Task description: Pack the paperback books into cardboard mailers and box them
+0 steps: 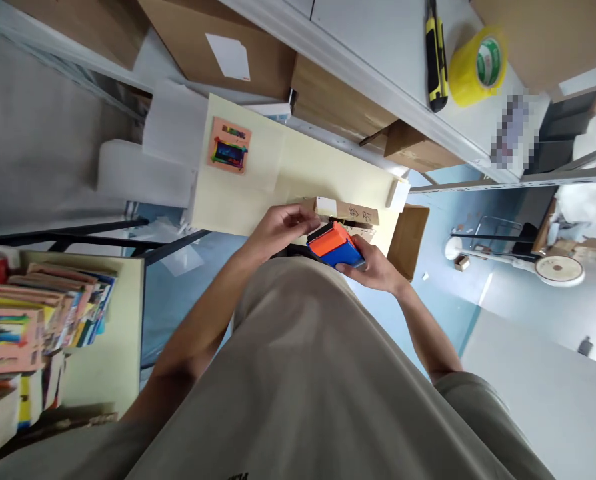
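Note:
My right hand (373, 265) is closed around an orange-and-blue, box-shaped object (334, 244) with a dark edge at its left end; its exact kind is not clear. My left hand (284, 229) is close to that dark end, with its fingers curled and fingertips together; whatever they pinch, if anything, is too small to make out. Just beyond both hands, a small cardboard box (363, 213) with handwritten numbers lies on the pale yellow table (298, 167). Farther left on this table is a flat pink packet (229, 146) with a rainbow-coloured picture.
Above the table runs a grey shelf (368, 50) bearing a yellow-black utility knife (435, 63) and a yellow tape roll (478, 67). Cardboard boxes (238, 50) stand behind. At left, a second table (123, 300) holds piled packets (43, 313). An upright cardboard piece (409, 241) is at right.

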Tool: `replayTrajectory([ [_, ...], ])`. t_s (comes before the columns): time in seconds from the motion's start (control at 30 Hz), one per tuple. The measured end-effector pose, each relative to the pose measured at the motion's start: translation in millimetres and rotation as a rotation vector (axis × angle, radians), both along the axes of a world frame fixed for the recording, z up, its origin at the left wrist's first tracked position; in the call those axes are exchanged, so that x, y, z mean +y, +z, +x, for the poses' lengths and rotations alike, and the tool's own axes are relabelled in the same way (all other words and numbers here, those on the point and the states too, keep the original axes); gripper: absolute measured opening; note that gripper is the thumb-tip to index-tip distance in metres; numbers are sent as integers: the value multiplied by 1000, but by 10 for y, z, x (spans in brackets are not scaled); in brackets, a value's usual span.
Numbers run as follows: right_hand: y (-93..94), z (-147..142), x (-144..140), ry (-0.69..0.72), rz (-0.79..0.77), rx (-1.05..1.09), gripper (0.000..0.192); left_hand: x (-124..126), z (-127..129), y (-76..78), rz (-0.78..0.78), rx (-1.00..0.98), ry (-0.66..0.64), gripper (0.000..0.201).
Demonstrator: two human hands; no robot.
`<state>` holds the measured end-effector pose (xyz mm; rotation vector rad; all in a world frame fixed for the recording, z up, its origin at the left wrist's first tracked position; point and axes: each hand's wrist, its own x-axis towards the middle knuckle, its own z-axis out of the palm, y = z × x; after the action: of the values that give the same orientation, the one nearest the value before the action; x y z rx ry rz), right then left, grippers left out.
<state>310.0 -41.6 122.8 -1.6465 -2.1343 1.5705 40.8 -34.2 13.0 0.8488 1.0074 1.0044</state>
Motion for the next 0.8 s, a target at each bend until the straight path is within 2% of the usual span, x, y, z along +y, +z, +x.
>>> replayTrajectory([
  [0.2, 167, -60, 25, -29, -62, -192, 64, -123, 65, -245, -48, -46, -39, 53],
  [0.33, 261, -113, 197, 71, -84, -366, 68, -250, 168, -344, -109, -16, 24, 55],
  [0.43, 434, -169, 417, 168, -181, -425, 69, -302, 182, -361, -125, -27, 13, 56],
  [0.53, 711, -216, 675, 217, -277, -474, 72, -279, 99, -420, -172, -27, 121, 51],
  [0.63, 983, -273, 906, 272, -334, -601, 76, -223, 6, -584, -298, -58, 264, 48],
  [0.7, 1091, -336, 1011, 313, -340, -679, 77, -190, -1, -724, -376, -95, 259, 47],
  [0.8, 1112, -463, 1085, 346, -322, -734, 77, -144, 80, -910, -447, -164, 229, 44],
])
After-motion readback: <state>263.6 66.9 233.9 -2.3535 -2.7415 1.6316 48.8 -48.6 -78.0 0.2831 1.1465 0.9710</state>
